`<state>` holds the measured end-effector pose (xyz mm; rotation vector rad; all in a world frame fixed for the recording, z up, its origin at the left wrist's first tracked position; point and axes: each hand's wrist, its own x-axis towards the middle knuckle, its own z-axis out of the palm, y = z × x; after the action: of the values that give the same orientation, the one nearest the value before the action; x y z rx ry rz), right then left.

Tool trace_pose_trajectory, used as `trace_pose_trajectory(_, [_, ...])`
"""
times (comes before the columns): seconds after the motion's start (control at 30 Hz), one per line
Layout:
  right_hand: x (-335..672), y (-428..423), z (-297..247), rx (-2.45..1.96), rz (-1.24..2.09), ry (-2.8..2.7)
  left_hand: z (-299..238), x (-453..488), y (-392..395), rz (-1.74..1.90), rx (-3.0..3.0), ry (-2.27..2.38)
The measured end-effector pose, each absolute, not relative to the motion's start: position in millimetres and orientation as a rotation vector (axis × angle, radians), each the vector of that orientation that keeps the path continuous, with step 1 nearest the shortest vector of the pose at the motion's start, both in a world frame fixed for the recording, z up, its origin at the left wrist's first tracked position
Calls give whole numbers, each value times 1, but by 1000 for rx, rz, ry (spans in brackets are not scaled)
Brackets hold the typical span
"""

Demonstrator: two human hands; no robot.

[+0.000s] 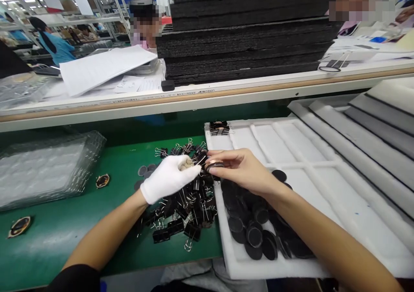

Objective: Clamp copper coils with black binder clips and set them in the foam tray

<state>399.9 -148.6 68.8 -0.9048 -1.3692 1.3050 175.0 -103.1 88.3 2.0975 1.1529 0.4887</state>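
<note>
My left hand (171, 175), in a white glove, pinches a black binder clip (199, 157) by its wire handles. Bare-skinned, my right hand (242, 167) has its thumb and fingers closed on a small round black part with a gold-coloured edge (214, 166). The clip and the round part meet or nearly meet; my fingers hide the exact contact. Below both hands lies a heap of black binder clips (184, 210) on the green table top. Black discs (255, 233) are piled in the white foam tray (228, 257) under my right forearm.
Clipped parts (220, 128) sit at the tray's far left corner. Two round parts, one nearer (20, 226) and one farther (102, 180), lie left, beside stacked clear plastic trays (48, 167). Grey discs (142, 170) lie by my glove. A shelf edge (194, 97) with black foam sheets (246, 37) runs behind.
</note>
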Motion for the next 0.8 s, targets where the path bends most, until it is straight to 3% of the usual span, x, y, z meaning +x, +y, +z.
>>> trace_pose_trajectory(0.1, [411, -146, 76, -933, 1291, -1357, 93, 173, -101, 500, 2097, 1134])
trace_pose_trajectory(0.33, [415, -137, 77, -1056, 1717, -980, 91, 169, -87, 459, 2045, 1116])
trace_pose_trajectory(0.53, [401, -148, 73, -971, 1461, -1428, 96, 157, -83, 364, 2180, 1169])
trace_pose_trajectory(0.7, [398, -153, 77, -1107, 1608, -1181, 99, 94, -49, 535, 2116, 1630])
trace_pose_trajectory(0.8, [394, -147, 77, -1202, 1699, -1052, 87, 44, -25, 288, 1978, 1862])
